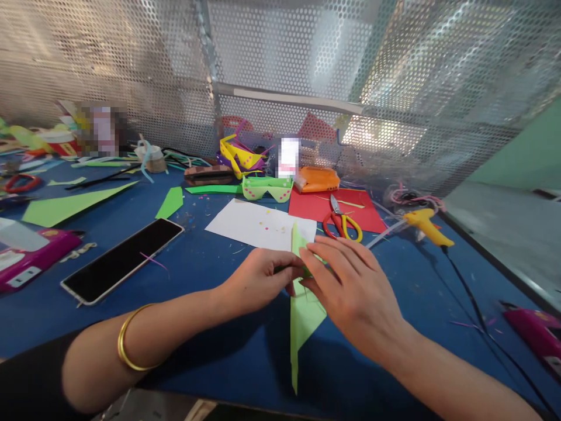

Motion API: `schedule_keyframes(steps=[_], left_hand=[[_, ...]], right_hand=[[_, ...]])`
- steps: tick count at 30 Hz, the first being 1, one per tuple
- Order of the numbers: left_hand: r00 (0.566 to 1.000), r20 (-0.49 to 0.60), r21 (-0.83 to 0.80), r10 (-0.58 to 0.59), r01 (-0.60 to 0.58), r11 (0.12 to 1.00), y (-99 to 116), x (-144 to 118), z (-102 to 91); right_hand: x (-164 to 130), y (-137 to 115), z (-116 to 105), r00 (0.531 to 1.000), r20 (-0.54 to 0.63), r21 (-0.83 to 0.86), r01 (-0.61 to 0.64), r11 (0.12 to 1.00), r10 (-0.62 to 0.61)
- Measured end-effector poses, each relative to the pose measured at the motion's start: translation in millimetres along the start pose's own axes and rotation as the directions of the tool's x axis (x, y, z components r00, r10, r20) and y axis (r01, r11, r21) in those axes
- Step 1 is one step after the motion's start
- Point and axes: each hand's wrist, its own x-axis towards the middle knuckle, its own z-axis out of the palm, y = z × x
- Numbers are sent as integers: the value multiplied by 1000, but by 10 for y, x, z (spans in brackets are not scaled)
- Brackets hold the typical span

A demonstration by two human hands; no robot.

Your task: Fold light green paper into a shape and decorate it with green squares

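Bright daylight glares through the perforated metal screen [307, 64] behind, washing out patches. Soft shadows lie under the forearms on the blue worktop [210, 351]. Edges bend outward; two small spots are blurred.

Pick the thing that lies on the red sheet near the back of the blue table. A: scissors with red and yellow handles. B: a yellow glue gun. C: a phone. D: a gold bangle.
A: the scissors rest with their blades on the red sheet, while the phone and the glue gun lie on the blue table itself.
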Motion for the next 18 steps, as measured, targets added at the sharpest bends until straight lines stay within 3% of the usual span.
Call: schedule_keyframes(steps=[5,10,18], left_hand=[[987,32,-106,-159,161,981,-16,3,-30],[980,30,-194,-195,197,961,-61,16,-50],[965,-46,-299,-260,235,925,-63,43,-48]], right_hand=[[3,179,157,981,152,169,-146,975,120],[-84,235,138,928,292,283,-314,906,231],[-86,306,149,903,282,390,-416,822,323]])
